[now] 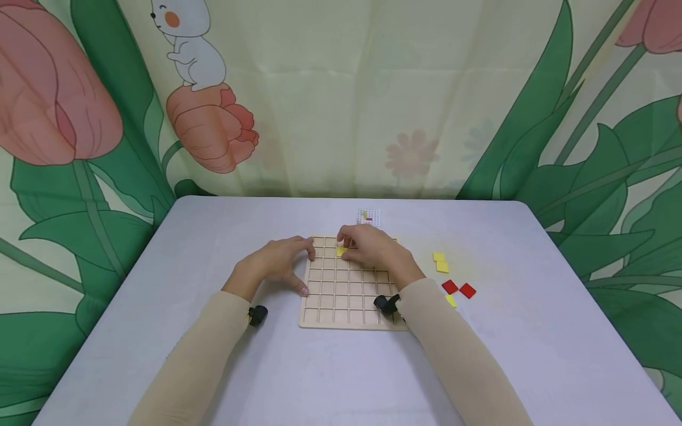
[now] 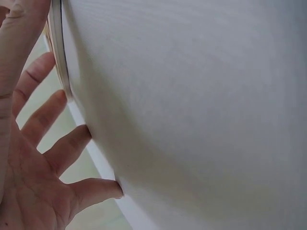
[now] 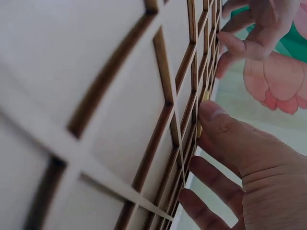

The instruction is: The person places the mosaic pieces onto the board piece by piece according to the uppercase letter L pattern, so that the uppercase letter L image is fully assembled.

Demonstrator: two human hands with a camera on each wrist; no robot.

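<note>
A square wooden grid board [image 1: 321, 300] lies on the table. My left hand [image 1: 277, 261] is at its left side, fingertips at the upper left edge and thumb lower down the same edge. In the left wrist view the left fingers [image 2: 67, 148] are spread, their tips down at the white tabletop. My right hand [image 1: 373, 245] reaches over the upper part of the board and pinches a yellow square tile [image 1: 341, 251] between thumb and fingers, at a top-row cell. The right wrist view shows the thumb [image 3: 213, 111] partly covering the yellow tile [image 3: 199, 129].
Right of the board lie two touching yellow tiles [image 1: 441, 267], two red tiles [image 1: 467, 290] and another yellow tile [image 1: 451, 300] beside the right sleeve. A small card [image 1: 369, 216] with a printed coloured grid lies behind the board. A patterned curtain [image 1: 341, 100] hangs behind the table.
</note>
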